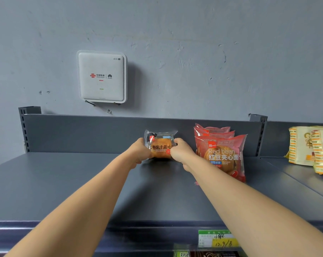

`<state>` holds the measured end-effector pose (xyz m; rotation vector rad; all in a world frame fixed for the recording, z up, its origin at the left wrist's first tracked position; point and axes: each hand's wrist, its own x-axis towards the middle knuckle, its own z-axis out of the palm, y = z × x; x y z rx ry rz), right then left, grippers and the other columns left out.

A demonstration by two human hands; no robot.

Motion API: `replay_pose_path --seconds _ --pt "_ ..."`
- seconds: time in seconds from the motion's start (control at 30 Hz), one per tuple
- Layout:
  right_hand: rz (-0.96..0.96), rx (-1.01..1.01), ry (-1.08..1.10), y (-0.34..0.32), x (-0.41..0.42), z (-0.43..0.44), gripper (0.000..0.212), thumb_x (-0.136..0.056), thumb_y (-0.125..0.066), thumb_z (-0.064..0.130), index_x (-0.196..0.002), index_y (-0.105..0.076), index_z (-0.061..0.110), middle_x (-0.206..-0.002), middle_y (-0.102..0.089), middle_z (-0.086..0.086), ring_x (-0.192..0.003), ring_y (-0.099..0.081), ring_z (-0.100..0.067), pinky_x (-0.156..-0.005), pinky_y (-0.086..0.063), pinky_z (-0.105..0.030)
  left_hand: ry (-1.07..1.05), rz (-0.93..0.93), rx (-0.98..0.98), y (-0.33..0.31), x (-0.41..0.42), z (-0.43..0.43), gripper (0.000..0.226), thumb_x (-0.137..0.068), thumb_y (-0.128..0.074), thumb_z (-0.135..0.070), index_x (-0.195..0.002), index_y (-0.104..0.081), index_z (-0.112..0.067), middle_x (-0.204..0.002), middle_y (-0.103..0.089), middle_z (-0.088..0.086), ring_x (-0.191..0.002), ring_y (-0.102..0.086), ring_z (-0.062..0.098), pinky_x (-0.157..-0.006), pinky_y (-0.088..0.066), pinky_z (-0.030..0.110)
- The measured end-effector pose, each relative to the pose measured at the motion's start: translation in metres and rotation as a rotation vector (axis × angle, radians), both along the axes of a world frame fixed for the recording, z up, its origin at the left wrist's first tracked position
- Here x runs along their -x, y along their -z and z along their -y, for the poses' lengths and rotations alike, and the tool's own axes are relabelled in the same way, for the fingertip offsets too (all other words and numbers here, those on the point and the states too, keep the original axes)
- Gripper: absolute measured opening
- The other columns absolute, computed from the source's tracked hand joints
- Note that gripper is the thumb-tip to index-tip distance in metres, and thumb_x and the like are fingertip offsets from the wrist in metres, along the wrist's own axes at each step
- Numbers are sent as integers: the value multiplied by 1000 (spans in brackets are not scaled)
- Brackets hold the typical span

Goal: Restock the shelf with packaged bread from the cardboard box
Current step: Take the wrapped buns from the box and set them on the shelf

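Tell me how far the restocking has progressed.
Done: red bean bread packs stand in a row at the shelf's right. In hand: left hand and right hand hold a toast pack at the back. Left: the shelf's left part is bare; the box is out of view.

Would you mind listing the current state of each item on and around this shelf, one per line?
clear bread pack: upright near the shelf back, gripped on both sides
left hand: closed on the pack's left edge
right hand: closed on its right edge
red bean bread packs: standing in a front-to-back row
yellow striped packs: standing on the adjacent shelf
wall router: mounted, red and green lights lit
price tag: fixed on the shelf edge
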<state>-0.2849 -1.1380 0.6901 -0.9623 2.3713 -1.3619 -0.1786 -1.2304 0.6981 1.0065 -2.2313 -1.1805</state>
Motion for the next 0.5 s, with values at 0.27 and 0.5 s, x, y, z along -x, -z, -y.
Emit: replay_pose_path --seconds 0.27,0.5 --pt "-35 -38 -22 5 -23 -25 54 -93 -47 3 -145 -38 16 -141 -48 -8 -127 -47 -26 -88 -38 -26 19 66 75 1 -20 -22 51 -90 -59 -10 -138 -41 -16 -101 -49 2 -96 -49 22 -91 -48 35" --pt "-143 -62 -86 19 -61 -103 46 -89 -60 11 -134 -55 17 -133 -55 -4 -120 -52 -23 -94 -45 -30 6 54 203 13 -65 -98 30 -90 -62 -13 -120 -64 -13 -113 -62 6 -95 -54 21 -89 -49 33"
